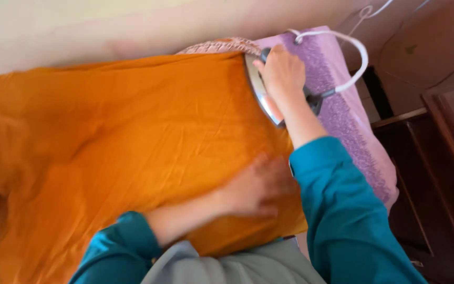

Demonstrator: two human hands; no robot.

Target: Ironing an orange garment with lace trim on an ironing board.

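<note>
- Right hand (282,73): closed round the dark handle of an iron (262,92), which rests on the far right edge of the orange cloth (111,142).
- Left hand (256,186): blurred, open and flat on the cloth's near right part; grips nothing.
- Cloth is spread over a purple padded board (342,115).
- White cord (356,50) loops from the iron's rear.
- Dark wooden cabinet (437,173) stands to the right.
</note>
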